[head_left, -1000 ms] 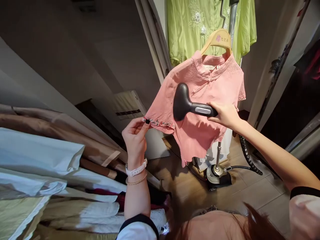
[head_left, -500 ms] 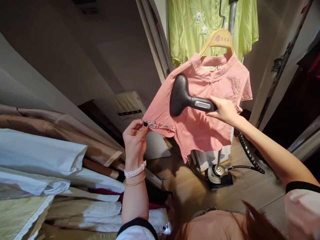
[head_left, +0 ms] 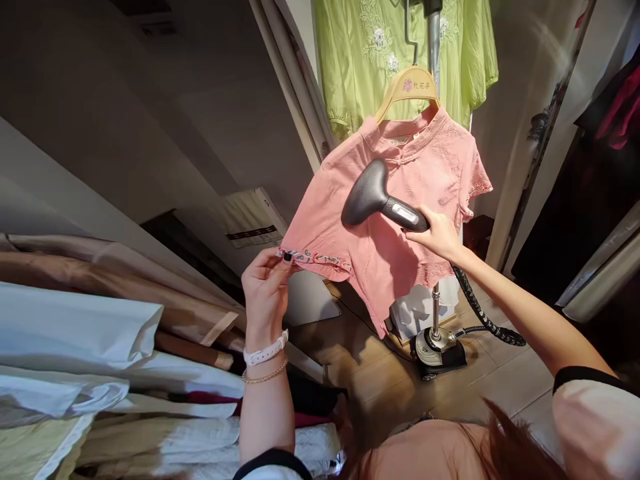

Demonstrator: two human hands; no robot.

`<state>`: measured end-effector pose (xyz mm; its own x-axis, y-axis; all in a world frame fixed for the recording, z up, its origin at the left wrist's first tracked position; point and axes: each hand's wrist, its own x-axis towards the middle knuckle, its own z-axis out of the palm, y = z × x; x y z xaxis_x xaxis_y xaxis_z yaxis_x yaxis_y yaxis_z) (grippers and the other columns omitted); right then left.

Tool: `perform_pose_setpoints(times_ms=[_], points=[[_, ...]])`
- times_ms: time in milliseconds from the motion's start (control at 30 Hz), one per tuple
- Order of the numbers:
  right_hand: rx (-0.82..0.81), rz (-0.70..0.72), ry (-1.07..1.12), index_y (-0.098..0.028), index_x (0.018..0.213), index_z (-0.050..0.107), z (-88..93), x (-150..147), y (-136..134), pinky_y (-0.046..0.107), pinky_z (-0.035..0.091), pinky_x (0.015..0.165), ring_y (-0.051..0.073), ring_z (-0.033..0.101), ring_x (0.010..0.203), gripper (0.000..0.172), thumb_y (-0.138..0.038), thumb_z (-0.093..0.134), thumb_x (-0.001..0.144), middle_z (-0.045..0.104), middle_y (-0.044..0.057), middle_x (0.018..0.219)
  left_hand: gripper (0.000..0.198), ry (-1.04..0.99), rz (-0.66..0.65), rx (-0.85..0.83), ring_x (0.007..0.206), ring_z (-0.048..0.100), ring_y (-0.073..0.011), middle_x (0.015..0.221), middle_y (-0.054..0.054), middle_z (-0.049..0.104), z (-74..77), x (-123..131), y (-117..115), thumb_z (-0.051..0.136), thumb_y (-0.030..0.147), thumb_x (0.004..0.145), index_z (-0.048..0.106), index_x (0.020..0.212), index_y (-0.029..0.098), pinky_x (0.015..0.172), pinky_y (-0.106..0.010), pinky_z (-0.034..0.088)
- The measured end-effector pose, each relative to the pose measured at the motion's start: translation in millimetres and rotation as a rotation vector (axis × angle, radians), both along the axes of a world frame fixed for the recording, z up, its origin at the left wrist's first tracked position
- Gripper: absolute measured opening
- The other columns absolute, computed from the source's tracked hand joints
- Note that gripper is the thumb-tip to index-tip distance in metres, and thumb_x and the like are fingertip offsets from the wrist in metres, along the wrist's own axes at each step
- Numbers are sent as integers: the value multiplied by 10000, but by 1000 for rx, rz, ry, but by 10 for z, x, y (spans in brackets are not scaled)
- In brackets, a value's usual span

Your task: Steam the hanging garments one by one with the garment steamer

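A pink short-sleeved blouse (head_left: 327, 207) hangs on a yellow hanger (head_left: 407, 87) in front of me. Its embroidered sleeve cuff is pinched between the thumb and fingers of my left hand (head_left: 265, 283), which pulls the sleeve out to the left. My right hand (head_left: 437, 233) is wrapped round the handle of a black garment steamer head (head_left: 367, 193). The head lies tilted over the blouse's chest near the sleeve; whether it touches the cloth I cannot tell. A dark ribbed hose (head_left: 477, 303) runs below my right forearm to the steamer base (head_left: 435, 350) on the floor.
Behind the blouse hangs a green embroidered blouse (head_left: 345, 67), near a metal pole (head_left: 434, 50). A rack of light-coloured clothes (head_left: 75, 320) fills the lower left. Dark garments (head_left: 560, 200) hang at the right, above a wood-look floor (head_left: 487, 393).
The steamer head has tilted, its upper end swinging to the right. The blouse and hanger have shifted left in view, and the left hand still pinches the cuff.
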<state>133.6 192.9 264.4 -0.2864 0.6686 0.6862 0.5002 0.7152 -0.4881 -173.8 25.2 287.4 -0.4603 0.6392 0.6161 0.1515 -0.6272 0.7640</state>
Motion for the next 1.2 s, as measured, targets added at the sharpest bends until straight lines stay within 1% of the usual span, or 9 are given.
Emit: perform_pose_setpoints(times_ms=[133,233,467,667,733,800,900,1067,1200], points=[[12,6,117,-192,1216,628,14,-12,-4,371,500,773,274,663,893,539,-499,697,778,731,74,1044,341,-13,-13,-23,705,651,-117,812,-24,711,-39,-17,24,935,372,618,739,828,188,641,-200,553],[1,32,179,-196,1177,625,-7,-64,-21,367,507,774,260,653,879,486,-479,681,786,720,59,1012,342,-27,-33,-23,715,658,-118,821,-26,720,-61,-2,24,942,350,584,743,813,193,633,-187,546],[-139,-16,164,-190,1048,649,-328,-31,-140,368,486,715,254,631,786,387,-456,706,772,691,53,870,369,-22,-46,-95,701,657,-144,808,-32,709,-125,15,79,936,376,574,723,813,193,653,-248,581],[-73,-3,165,-217,1187,638,-187,-26,-166,391,517,779,272,664,878,489,-457,700,765,721,55,1001,383,-63,-54,-69,690,644,-118,799,-19,684,-193,-67,104,951,350,553,695,788,190,645,-211,562],[-96,-17,113,-223,1201,645,-230,-12,-196,389,515,770,282,674,888,484,-436,690,769,731,61,1003,401,-92,-52,-58,695,639,-112,811,-17,681,-217,-90,101,964,360,534,703,787,190,652,-206,562],[-147,-54,67,-232,1210,655,-374,18,-261,386,511,754,294,683,886,487,-433,689,768,740,62,981,413,-119,-53,-63,684,624,-103,793,-9,667,-249,-119,107,973,377,528,706,784,194,651,-199,555],[-212,-96,111,-239,1196,673,-727,83,-407,381,510,742,294,687,866,513,-430,713,722,741,46,948,408,-140,-34,-51,648,595,-90,752,14,638,-317,-180,143,968,395,555,697,797,209,642,-199,536],[-329,-234,506,-217,1119,663,-1346,237,-670,383,531,767,252,639,834,496,-492,728,711,693,29,922,394,-159,43,0,687,594,-100,815,11,657,-457,-215,287,942,384,612,685,860,219,667,-221,511],[-438,-390,678,-218,990,622,-1691,442,-820,361,513,693,213,570,729,410,-528,714,739,606,7,813,415,-192,56,59,758,592,-117,902,-8,654,-543,-118,469,930,373,610,654,880,220,711,-238,514]])
